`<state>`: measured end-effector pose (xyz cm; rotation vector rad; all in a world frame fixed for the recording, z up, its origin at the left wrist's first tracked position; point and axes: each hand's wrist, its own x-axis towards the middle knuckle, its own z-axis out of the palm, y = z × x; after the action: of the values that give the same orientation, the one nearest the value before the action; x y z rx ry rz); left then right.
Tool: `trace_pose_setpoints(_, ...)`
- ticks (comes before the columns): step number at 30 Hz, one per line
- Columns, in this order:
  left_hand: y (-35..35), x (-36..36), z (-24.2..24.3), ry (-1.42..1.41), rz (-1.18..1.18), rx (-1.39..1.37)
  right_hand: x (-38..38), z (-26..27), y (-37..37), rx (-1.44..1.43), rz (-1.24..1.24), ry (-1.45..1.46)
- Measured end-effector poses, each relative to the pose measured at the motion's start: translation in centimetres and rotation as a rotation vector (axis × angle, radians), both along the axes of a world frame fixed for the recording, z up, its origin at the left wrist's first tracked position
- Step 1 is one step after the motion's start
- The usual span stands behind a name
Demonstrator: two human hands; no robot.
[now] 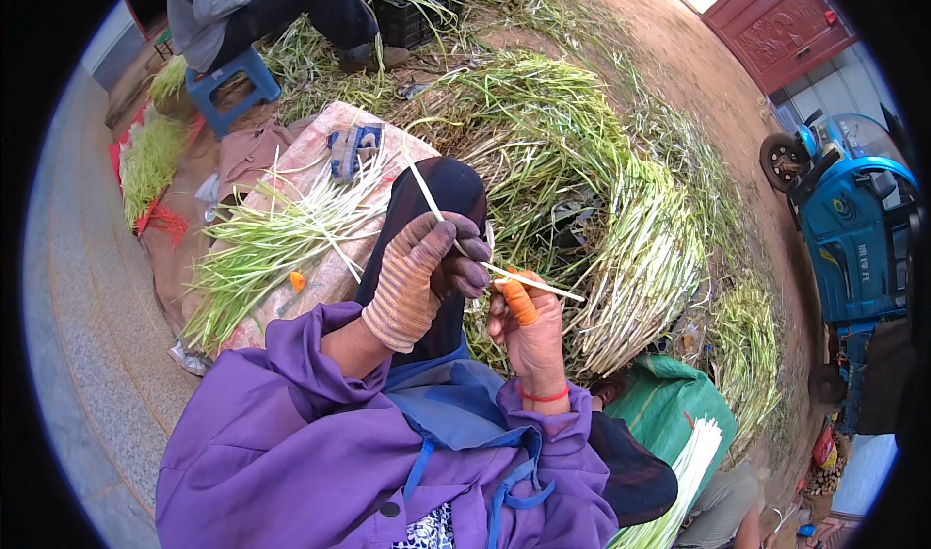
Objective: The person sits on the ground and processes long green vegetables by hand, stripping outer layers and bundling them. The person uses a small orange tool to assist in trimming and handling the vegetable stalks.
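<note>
My left hand (429, 269), in a striped, purple-stained glove, holds a long pale green stalk (429, 196) between thumb and fingers. The stalk slants down to the right, where my right hand (525, 316), with orange covers on its fingers and a red string at the wrist, grips its lower part. Its whitish end sticks out past those fingers. Left of my knee, a loose bundle of green and white stalks (291, 232) lies on a pale sack (265, 280), beside a small orange piece (297, 281) and a blue-and-tan patterned item (355, 150).
A large curved heap of stalks (618, 207) lies at right. White-ended stalks (691, 454) rest on a green sack (654, 389). A person (233, 11) sits on a blue stool (236, 87) near a black crate (418, 18). A blue three-wheeled vehicle (851, 229) stands far right; another person's leg (727, 502) shows below.
</note>
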<state>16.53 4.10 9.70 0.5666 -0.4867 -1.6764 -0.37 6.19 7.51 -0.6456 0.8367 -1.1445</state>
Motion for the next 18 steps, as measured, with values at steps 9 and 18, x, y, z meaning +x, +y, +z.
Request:
trace_pose_setpoints(9, -2.5, 5.4, -0.4, 0.068, 0.180, -0.035, -5.0, -3.6, 0.8, 0.079, -0.256, -0.145)
trace_pose_setpoints(18, -4.9, 20.9, -3.2, -0.186, 0.624, -0.125, -7.4, -9.6, 1.5, 0.106, 0.079, 1.056)
